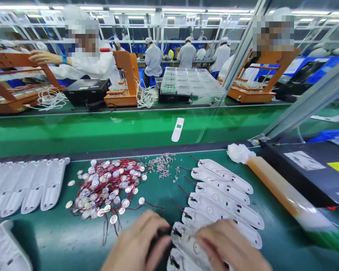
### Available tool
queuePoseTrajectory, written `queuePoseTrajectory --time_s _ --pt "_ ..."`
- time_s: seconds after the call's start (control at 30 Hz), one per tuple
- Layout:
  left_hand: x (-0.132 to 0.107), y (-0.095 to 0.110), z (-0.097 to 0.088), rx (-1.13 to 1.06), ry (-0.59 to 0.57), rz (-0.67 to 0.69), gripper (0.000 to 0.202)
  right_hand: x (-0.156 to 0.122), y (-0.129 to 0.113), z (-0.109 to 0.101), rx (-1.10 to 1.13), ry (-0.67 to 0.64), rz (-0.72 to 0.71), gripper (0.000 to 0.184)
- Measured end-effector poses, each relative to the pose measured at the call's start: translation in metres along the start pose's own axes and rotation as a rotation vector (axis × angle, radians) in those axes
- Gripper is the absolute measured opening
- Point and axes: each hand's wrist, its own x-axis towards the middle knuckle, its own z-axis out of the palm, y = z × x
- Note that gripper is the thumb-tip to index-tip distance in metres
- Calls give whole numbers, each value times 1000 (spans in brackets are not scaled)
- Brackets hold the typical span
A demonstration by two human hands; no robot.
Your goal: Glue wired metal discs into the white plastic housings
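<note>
My left hand (142,241) is curled with thumb and forefinger close together at the left end of a white plastic shell (183,241); what lies between them is hidden. My right hand (228,246) bends over the same shell, its fingertips bunched on it near a round disc (197,247). What those fingers pinch cannot be made out. Above it, several similar white shells (228,201) lie in an overlapping row, thin red wires poking out at their left ends. Below, another shell (176,261) is partly cut off by the frame.
Left of my hands lies a heap of round metal discs with red wires (110,188). Small screw-like parts (161,165) are scattered behind. More white shells (51,184) line the left. A black box (307,169) stands right. Beyond the green belt (130,130), co-workers sit by orange fixtures (124,81).
</note>
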Motion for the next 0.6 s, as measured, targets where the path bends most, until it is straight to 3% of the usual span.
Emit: queuePoseTrajectory --time_s 0.1,0.23,0.4,0.6 --pt "9 -29 -10 253 145 -101 22 1 39 -25 -204 153 161 9" --pt "15 -54 -16 326 112 -164 24 -2 76 -33 -414 97 231 15" --pt "12 -52 -18 286 105 -175 21 -5 72 -18 -436 44 364 20" --pt "16 -48 -33 214 244 -24 20 -4 68 -16 -448 35 347 21"
